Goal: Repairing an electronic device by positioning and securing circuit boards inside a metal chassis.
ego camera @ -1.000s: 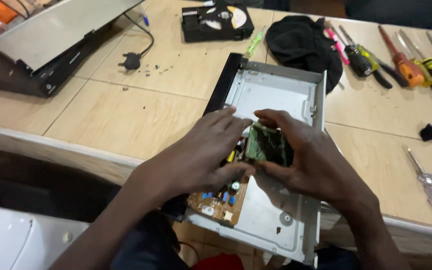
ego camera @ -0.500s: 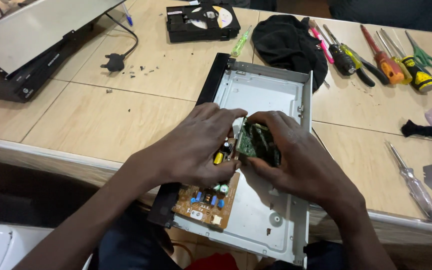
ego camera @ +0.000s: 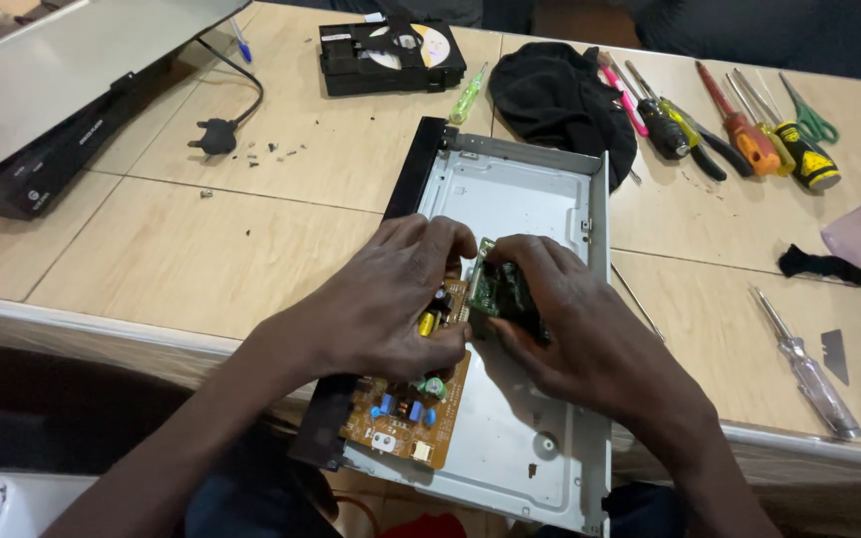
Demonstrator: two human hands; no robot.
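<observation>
Right hand (ego camera: 580, 329) clamps the green board (ego camera: 498, 291); left hand (ego camera: 391, 299) seemingly presses the brown board (ego camera: 401, 408).

Even, bright indoor light falls on my counter (ego camera: 201, 249); soft shadows sit under my hands, the metal tray (ego camera: 520, 199) shines mildly, and edges stay sharp.

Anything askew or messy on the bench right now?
Yes. The green circuit board stands tilted on edge between the left hand and right hand, not flat in the metal chassis. Small loose bits lie scattered near the black plug.
</observation>
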